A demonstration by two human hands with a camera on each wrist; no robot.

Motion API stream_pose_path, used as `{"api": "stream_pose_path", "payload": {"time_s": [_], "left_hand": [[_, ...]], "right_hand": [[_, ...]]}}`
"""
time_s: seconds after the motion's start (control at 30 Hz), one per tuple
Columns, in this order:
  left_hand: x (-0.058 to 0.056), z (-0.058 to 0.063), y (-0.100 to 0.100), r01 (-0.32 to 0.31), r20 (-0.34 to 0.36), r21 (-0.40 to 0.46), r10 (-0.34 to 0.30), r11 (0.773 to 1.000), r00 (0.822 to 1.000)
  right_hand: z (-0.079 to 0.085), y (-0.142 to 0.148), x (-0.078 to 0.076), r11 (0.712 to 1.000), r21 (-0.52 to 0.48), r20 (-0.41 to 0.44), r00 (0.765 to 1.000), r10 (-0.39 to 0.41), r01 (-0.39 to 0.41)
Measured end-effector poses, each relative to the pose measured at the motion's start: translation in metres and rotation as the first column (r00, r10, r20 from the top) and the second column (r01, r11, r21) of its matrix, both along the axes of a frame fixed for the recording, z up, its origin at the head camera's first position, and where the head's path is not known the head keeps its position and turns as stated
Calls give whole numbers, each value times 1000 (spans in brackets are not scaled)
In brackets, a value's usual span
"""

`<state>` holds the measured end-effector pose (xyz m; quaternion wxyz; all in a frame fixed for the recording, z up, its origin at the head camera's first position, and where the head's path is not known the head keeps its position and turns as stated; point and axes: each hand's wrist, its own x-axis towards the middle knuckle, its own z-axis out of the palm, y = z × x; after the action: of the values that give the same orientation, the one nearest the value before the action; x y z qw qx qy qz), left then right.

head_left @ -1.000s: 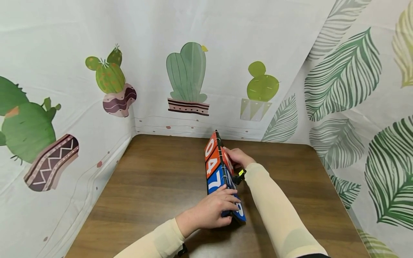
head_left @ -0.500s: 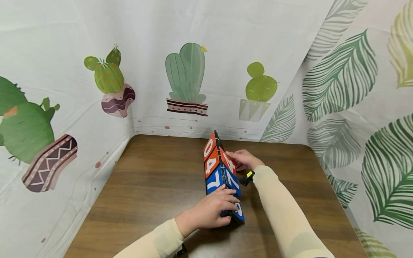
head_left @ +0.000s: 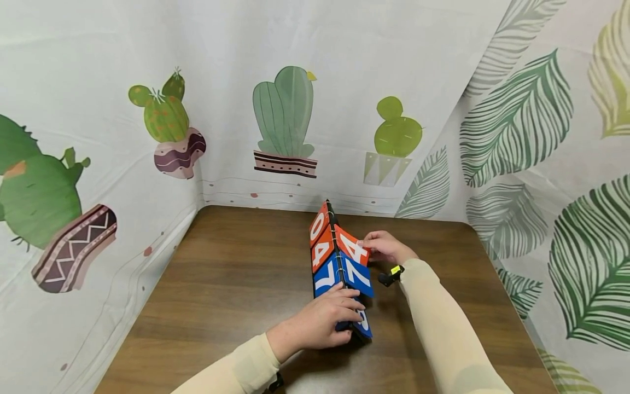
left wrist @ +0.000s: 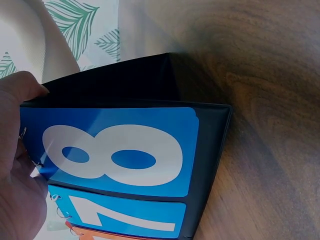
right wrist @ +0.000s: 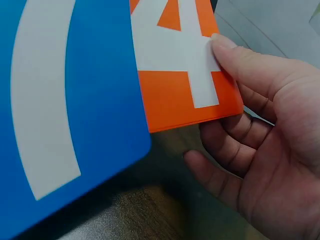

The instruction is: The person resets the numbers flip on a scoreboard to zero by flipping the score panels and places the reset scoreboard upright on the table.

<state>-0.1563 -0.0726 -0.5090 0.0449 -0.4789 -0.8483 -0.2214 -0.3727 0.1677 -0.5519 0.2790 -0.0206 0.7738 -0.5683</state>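
Note:
A tabletop flip scoreboard stands like a tent on the table, with orange and blue number cards ringed along its black top edge. My left hand grips the near end of that top edge, its fingers over the right face. The left wrist view shows a blue card with an 8 hanging below this hand. On the right side, my right hand pinches the outer edge of an orange card with a 4, thumb on top. Beside it, a blue 7 card is also lifted away from the face.
The brown wooden table reaches back to a white cloth printed with cacti and leaves. Black camera mounts sit on both wrists, the right one beside the lifted cards.
My right hand has drawn back to the right, swinging the orange 4 card and the blue 7 card outward from the scoreboard. The left hand has stayed in place.

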Motion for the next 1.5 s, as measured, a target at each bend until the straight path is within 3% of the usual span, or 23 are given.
{"api": "stream_pose_path", "payload": {"time_s": [0.47,0.7,0.93,1.03,1.13,1.3,1.37,1.5], "left_hand": [[0,-1,0,5,8,-3,-5,1000,1000],[0,-1,1,7,3,9,-7,1000,1000],[0,1,1,1,31,7,-1,1000,1000],[0,2,1,-2,34,6,2,1000,999],[0,2,1,-4,27,3,4,1000,1000],[1,3,1,-4,27,-2,4,1000,1000],[1,3,0,-5,25,0,5,1000,1000],[2,1,2,-7,10,8,7,1000,1000]], "right_hand": [[-2,-6,1,993,118,-179,983,45,-24],[4,-10,8,965,260,-360,925,123,-27],[13,-14,12,923,375,-367,900,234,-87],[15,-15,12,920,374,-375,889,262,-114],[14,-13,10,942,322,-376,900,220,-95],[8,-6,7,979,200,-342,939,29,42],[8,-5,6,984,164,-349,937,-6,67],[9,-4,8,990,135,-400,916,9,49]]}}
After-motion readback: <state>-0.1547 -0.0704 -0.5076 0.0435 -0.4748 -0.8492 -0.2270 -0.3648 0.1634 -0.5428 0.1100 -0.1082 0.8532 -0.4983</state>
